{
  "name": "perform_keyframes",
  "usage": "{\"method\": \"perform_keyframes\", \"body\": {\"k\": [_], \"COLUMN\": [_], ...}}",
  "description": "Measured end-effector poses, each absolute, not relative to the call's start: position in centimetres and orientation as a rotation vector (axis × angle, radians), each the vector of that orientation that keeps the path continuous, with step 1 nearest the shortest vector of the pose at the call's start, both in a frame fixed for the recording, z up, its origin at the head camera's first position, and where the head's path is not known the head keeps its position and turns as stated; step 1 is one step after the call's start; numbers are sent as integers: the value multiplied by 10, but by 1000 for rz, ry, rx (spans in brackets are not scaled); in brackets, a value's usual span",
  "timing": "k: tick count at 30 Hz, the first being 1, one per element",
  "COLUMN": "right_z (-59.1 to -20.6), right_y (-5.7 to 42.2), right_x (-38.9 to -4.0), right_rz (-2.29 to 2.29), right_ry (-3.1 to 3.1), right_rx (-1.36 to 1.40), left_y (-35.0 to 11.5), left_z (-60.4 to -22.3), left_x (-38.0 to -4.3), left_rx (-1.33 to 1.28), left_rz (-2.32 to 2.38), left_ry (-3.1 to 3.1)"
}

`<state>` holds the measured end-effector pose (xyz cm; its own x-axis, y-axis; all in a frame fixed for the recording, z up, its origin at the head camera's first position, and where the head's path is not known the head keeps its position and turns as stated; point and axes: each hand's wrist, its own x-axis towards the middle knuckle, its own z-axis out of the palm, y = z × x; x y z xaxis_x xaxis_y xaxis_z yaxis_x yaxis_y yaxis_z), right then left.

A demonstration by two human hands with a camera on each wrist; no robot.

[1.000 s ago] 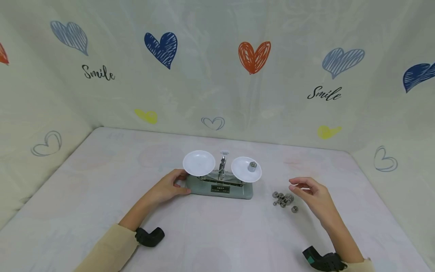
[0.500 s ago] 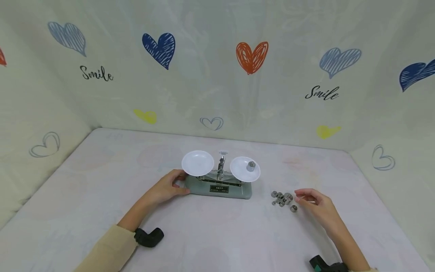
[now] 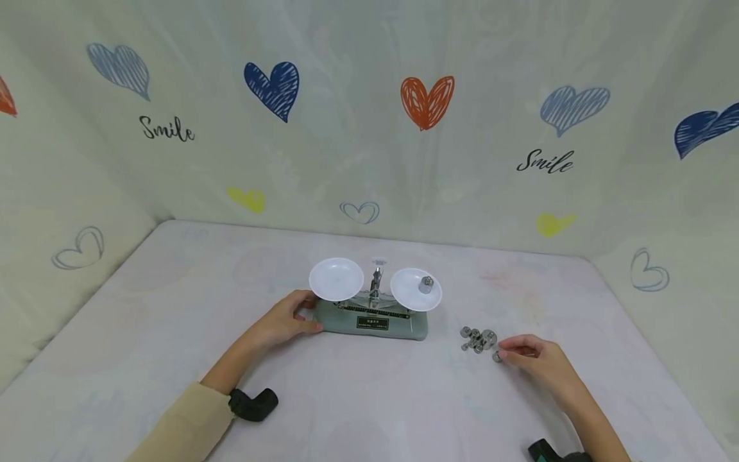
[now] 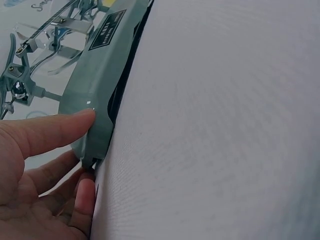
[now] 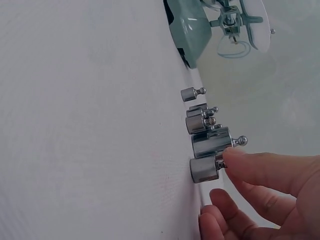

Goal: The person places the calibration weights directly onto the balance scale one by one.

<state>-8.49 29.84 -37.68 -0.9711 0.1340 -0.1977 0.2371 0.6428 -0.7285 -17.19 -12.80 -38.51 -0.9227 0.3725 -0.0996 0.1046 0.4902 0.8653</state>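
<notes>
A balance scale [image 3: 372, 321] with a grey-green base and two white pans stands on the table. My left hand [image 3: 287, 319] grips the left end of its base, thumb in front and fingers behind, as the left wrist view shows. One metal weight [image 3: 426, 284] stands on the right pan [image 3: 408, 297]; the left pan [image 3: 337, 279] holds nothing. To the right of the scale, my right hand [image 3: 539, 360] pinches the knob of a single weight [image 5: 205, 169] between thumb and index finger. That weight is upright, close beside a bigger weight [image 5: 212, 143].
Several weights [image 3: 476, 339] of different sizes are clustered on the table between the scale and my right hand. A pale cloth [image 3: 369, 398] covers the table. Behind it hangs a curtain [image 3: 358, 160] printed with hearts.
My right hand has come down and slightly toward me, from above the weights to the nearest one, taking its knob. The left hand and the scale have stayed put.
</notes>
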Motion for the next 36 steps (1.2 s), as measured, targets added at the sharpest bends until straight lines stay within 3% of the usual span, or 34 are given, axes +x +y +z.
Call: {"method": "perform_keyframes", "body": {"k": [36], "right_z": [-370], "right_y": [296], "right_x": [-84], "right_rz": [-1134], "right_ry": [2808], "right_rx": [270], "left_y": [-128], "left_z": [-386], "left_x": [-171], "left_rx": [406], "left_rz": [1418], "left_ry": [2470]}}
